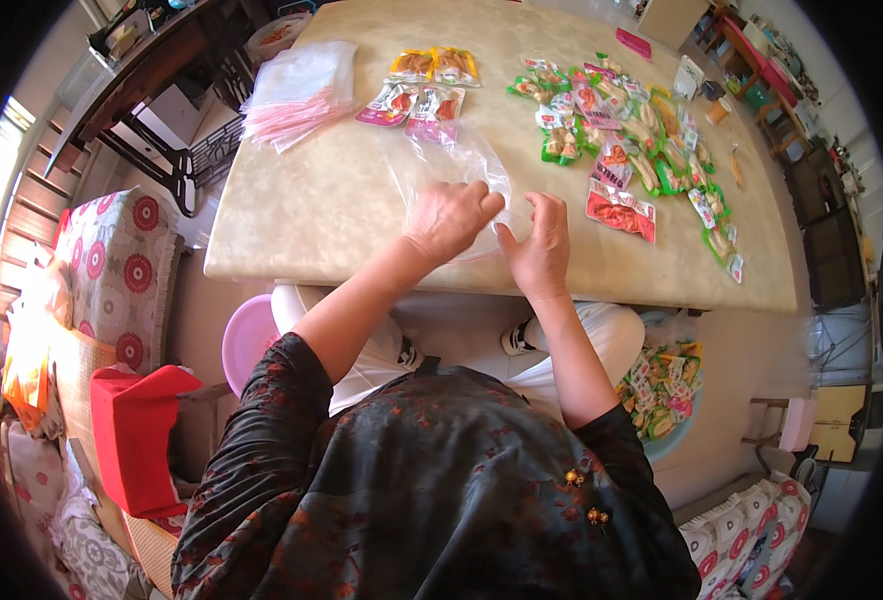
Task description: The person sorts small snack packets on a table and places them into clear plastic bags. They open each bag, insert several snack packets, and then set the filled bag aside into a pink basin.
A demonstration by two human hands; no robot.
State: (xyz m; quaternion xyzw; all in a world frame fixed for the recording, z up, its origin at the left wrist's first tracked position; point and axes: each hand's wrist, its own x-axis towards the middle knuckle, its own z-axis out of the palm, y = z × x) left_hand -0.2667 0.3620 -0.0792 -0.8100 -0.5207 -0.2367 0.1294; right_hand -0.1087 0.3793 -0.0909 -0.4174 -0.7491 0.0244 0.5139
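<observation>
A clear plastic bag (481,162) lies near the table's front edge, below a small group of snack packets (433,104). My left hand (451,220) is closed, fingers curled down on the bag's near part. Just right of it, my right hand (541,245) has its thumb and fingers apart, the thumb tip by the bag's edge. Two of the grouped packets are yellow; the others are white and pink with reddish food inside. Closest to my right hand lies a red-filled packet (621,212), at the near side of a loose pile of green and pink packets (646,130).
Flat pink-edged plastic bags (301,90) are stacked at the table's (291,230) left end. Below the table edge stand a pink basin (246,340) on the left and a blue basin (676,440) with packets on the right. A red box-shaped thing (136,440) is at my left.
</observation>
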